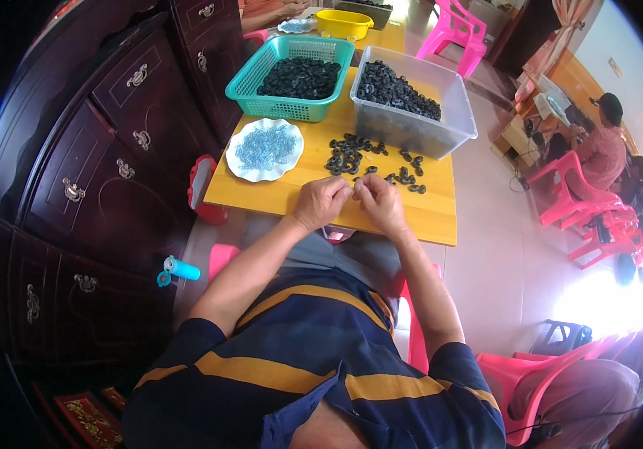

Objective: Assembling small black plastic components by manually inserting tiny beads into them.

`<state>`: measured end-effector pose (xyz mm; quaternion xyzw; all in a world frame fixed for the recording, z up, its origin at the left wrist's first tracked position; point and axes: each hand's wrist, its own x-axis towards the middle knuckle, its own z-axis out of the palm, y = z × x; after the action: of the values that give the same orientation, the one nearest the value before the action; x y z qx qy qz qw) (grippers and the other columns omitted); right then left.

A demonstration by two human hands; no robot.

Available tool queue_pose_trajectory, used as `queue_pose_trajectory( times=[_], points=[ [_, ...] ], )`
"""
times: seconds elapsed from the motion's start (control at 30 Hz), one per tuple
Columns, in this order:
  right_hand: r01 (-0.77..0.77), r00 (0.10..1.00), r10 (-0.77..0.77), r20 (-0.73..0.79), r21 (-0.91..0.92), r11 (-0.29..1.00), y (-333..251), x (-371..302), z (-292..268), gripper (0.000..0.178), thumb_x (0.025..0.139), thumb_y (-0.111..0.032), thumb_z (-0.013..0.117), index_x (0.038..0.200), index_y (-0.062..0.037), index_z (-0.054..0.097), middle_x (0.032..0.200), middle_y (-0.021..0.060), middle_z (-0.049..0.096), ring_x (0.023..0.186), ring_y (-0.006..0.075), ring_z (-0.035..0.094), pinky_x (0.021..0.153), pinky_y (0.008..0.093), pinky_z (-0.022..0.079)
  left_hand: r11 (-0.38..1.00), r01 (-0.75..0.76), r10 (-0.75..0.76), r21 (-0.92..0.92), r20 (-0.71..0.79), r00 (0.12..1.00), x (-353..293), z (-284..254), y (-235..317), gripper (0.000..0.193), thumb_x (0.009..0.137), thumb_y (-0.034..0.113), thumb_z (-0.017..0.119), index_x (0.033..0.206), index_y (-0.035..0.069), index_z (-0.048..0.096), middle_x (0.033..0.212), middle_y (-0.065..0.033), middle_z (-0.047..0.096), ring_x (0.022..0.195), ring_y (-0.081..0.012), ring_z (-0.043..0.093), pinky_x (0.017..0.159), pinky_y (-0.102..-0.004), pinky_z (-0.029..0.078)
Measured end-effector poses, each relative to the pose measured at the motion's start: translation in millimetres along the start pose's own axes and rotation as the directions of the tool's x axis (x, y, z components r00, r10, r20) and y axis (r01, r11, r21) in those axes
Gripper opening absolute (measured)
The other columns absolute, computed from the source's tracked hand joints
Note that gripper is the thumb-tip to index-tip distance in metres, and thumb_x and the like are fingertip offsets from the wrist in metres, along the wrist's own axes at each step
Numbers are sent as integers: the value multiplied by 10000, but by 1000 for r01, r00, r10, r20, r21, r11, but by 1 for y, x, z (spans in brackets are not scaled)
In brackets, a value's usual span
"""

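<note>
Over the near part of the yellow wooden table (276, 196), my left hand (323, 200) and my right hand (381, 202) are close together with fingers pinched. Whatever small piece they hold is too small to make out. Just beyond them lies a loose scatter of small black ring-shaped parts (345, 154), some close to my right fingers. To the left sits a white scalloped plate (233, 159) heaped with thin, bluish clear pieces (267, 145). Behind are a green basket (303, 112) and a clear plastic bin (411, 135), both holding many black parts.
Dark wooden drawers (112, 135) stand along the left. A red bin (203, 187) is beside the table, and a turquoise bottle (183, 268) is by the drawers. A yellow tub (344, 24) stands farther back near another person's hands (285, 10). Pink chairs (580, 187) and seated people are at right.
</note>
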<state>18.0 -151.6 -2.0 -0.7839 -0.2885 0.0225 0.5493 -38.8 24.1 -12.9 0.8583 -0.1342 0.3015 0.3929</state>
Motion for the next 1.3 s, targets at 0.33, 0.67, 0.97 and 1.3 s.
queue_pose_trajectory(
  times=[0.33, 0.67, 0.97, 1.3],
  points=[
    [51, 998, -53, 32, 68, 996, -6, -1, 3, 68, 989, -65, 608, 983, -1, 627, 801, 39, 700, 654, 80, 627, 604, 241, 516, 809, 424, -300, -407, 334, 893, 5, -8, -19, 455, 1032, 335, 543, 700, 28, 592, 580, -11, 567, 552, -96, 533, 544, -284, 441],
    [76, 963, -13, -270, 225, 971, 6, 8, -10, 60, 954, -38, 632, 1011, -23, 642, 883, 48, 739, 665, 100, 671, 621, 249, 535, 766, 462, -320, -448, 358, 877, 3, -6, -21, 400, 1061, 380, 514, 831, 63, 594, 759, 7, 618, 596, -60, 524, 544, -218, 427],
    [100, 937, -223, -270, -403, 910, 23, 7, -34, 62, 905, -86, 662, 967, -80, 664, 883, 139, 722, 763, 333, 709, 686, 401, 558, 752, 451, -337, -481, 308, 890, 5, -2, -17, 157, 978, 162, 616, 937, 16, 658, 802, -15, 670, 625, -59, 564, 590, -248, 486],
    [85, 956, -223, -193, -544, 835, 27, 6, -29, 41, 903, -134, 661, 935, -110, 659, 917, 130, 697, 836, 363, 683, 706, 451, 535, 877, 341, -277, -340, 223, 935, 3, 1, -21, 117, 898, 90, 708, 964, -2, 677, 822, -26, 698, 671, -69, 622, 643, -261, 512]
  ],
)
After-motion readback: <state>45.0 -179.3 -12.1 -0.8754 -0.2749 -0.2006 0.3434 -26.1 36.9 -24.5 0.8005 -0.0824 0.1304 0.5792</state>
